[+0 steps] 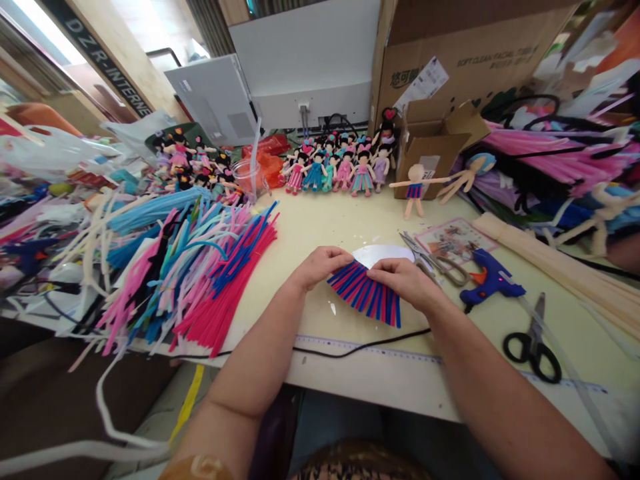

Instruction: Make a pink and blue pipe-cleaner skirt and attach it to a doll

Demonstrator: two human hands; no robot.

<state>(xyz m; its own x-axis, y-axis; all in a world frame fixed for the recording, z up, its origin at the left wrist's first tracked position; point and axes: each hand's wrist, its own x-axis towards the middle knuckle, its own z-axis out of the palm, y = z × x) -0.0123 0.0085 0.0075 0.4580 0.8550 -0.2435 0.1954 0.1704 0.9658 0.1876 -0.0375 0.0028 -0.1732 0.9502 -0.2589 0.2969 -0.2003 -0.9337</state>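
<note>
A fan-shaped skirt of blue and red pipe cleaners (367, 293) is spread over the table, its narrow top edge between my two hands. My left hand (325, 262) pinches the upper left corner with its fingers closed. At the top edge on the other side, my right hand (397, 277) grips with thumb and fingers together. Behind the skirt lies a white sheet (383, 255), partly hidden by my right hand. A bare doll figure (415, 190) in a blue and red striped top leans against a small box at the back.
Metal scissors (443, 260), a blue glue gun (493, 280) and black-handled scissors (535, 343) lie to the right. Bundled pipe cleaners (200, 267) cover the left. Finished dolls (340, 167) stand before a monitor (310, 60). A black cable (350, 351) crosses the front near a ruler strip.
</note>
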